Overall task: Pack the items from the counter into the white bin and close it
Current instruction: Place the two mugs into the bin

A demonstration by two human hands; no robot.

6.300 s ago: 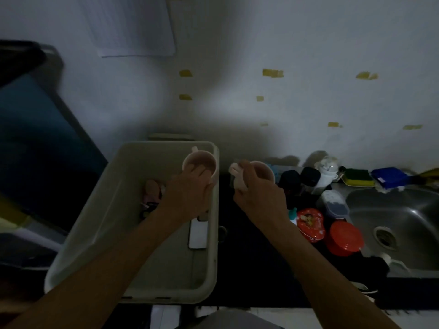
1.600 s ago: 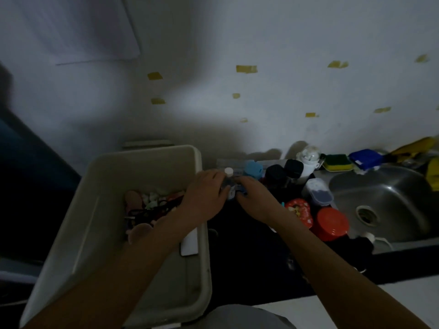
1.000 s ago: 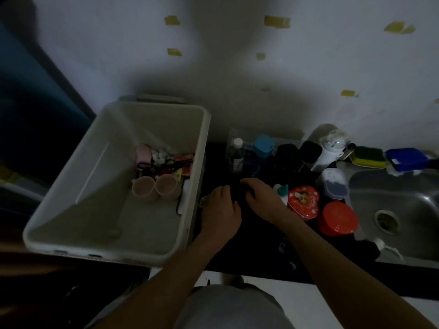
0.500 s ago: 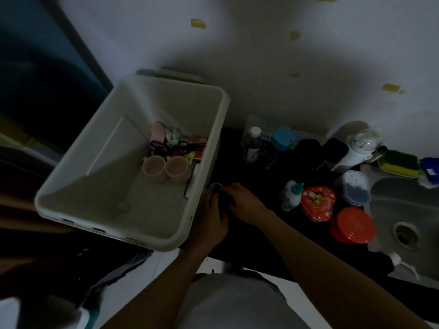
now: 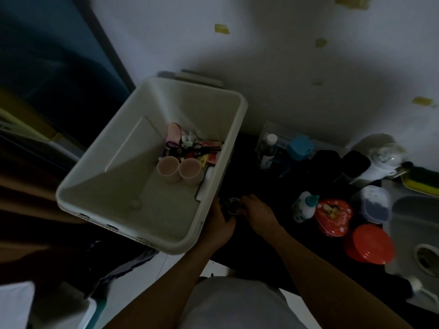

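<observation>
I see the white bin [image 5: 190, 100] open-topped, left of the dark counter [image 5: 247, 167]. Its long axis runs from the wall toward me, with the near end slanting left. Two pink cups [image 5: 167, 168] stand upright side by side inside it, mouths up, next to a heap of small things. My left hand [image 5: 221, 225] and right hand [image 5: 260, 214] meet on the counter just beside the bin's right wall, flanking a small round-rimmed object [image 5: 234, 205]. It is too dim to tell whether either hand grips it. The white-capped bottle [image 5: 268, 150] carries a label I cannot read. The red heart tin [image 5: 332, 219] shows a printed picture with writing too small to make out.
</observation>
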